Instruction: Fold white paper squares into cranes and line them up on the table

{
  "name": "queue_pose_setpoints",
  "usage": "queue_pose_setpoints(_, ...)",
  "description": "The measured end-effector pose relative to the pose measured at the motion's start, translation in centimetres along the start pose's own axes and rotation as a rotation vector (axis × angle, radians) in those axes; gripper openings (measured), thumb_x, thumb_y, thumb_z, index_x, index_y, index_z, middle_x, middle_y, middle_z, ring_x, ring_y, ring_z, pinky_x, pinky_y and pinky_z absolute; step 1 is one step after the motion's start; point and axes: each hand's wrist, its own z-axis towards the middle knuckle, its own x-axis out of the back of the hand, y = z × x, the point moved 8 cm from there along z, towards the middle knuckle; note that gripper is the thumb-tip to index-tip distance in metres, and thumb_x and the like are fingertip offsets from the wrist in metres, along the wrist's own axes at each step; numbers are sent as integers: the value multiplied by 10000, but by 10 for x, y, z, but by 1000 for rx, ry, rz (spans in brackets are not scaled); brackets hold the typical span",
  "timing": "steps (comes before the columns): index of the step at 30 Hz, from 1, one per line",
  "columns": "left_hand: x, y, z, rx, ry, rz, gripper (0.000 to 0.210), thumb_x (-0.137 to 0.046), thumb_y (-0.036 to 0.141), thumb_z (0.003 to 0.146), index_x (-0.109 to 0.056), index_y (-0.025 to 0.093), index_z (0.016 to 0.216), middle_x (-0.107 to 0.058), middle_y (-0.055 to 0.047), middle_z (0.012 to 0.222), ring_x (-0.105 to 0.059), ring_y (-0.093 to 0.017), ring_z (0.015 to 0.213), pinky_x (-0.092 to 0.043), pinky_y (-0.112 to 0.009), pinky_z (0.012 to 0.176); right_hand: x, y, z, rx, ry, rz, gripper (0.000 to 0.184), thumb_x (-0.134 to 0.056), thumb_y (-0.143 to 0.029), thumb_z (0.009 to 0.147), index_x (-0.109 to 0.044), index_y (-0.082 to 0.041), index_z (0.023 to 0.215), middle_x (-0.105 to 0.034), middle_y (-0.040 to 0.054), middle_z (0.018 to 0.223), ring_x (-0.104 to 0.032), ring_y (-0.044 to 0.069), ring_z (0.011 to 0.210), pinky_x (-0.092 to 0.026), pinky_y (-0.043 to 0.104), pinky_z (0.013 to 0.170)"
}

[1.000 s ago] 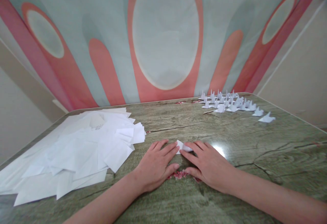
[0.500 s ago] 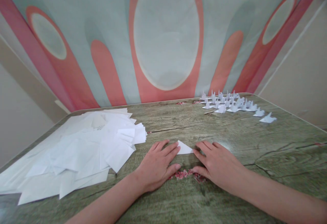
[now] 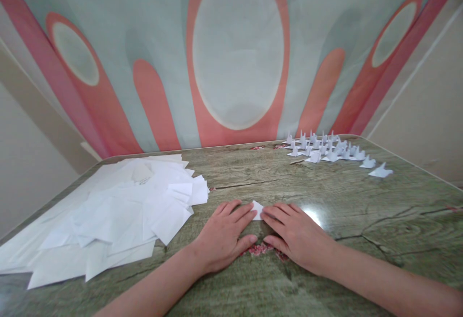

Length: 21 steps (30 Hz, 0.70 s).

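One left hand (image 3: 224, 234), one right hand (image 3: 299, 236) (fingers loosely outstretched) on folded paper (image 3: 257, 210).

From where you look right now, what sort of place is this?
Probably an indoor papercraft table: there is a pile of white paper, small folded figures and a patterned backdrop.

Soft, fairly even indoor light fills the frame, mid-bright and slightly hazy. A white glare spot burns out on the table (image 3: 238, 172) right of centre, just beyond the right hand (image 3: 292, 230); a fainter bluish sheen touches the lower left corner. The paper pile (image 3: 119, 215) bleaches nearly featureless. Distant paper cranes (image 3: 333, 154) look smeared, and wide-angle distortion stretches the outer edges.
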Motion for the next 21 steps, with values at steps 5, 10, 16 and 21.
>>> queue_pose_setpoints(5, 2, 4, -1, -49, 6, 5, 458, -362, 487, 882, -407, 278, 1287, -379, -36, 1378, -330, -243, 1231, -256, -428, 1025, -1, 1, 0, 8, 4, -3, 258, -473, -254, 874, -561, -179, 1105, -589, 65, 1088, -490, 230, 991, -388, 407, 842)
queue_pose_setpoints(10, 4, 6, -2, -71, 27, 27, 480, -346, 509, 880, -392, 290, 1304, -386, -47, 1374, -346, -248, 1224, -263, -433, 1016, -2, 0, 1, 16, 0, -40, 256, -455, -201, 874, -558, -164, 1105, -584, 62, 1108, -488, 232, 986, -389, 409, 835)
queue_pose_setpoints(16, 5, 6, -1, -62, 32, 37, 467, -348, 511, 880, -411, 298, 1290, -406, -41, 1362, -341, -247, 1235, -267, -438, 1019, -3, -3, 2, 31, -14, -87, 236, -470, -195, 869, -569, -160, 1080, -589, 64, 1102, -499, 236, 977, -388, 412, 824)
queue_pose_setpoints(21, 9, 5, -2, -31, 25, 45, 405, -357, 480, 889, -509, 274, 1203, -438, -45, 1333, -287, -256, 1278, -247, -455, 1036, -4, -4, 2, 40, -32, -103, 225, -485, -186, 862, -574, -159, 1067, -591, 67, 1089, -505, 238, 972, -385, 410, 823)
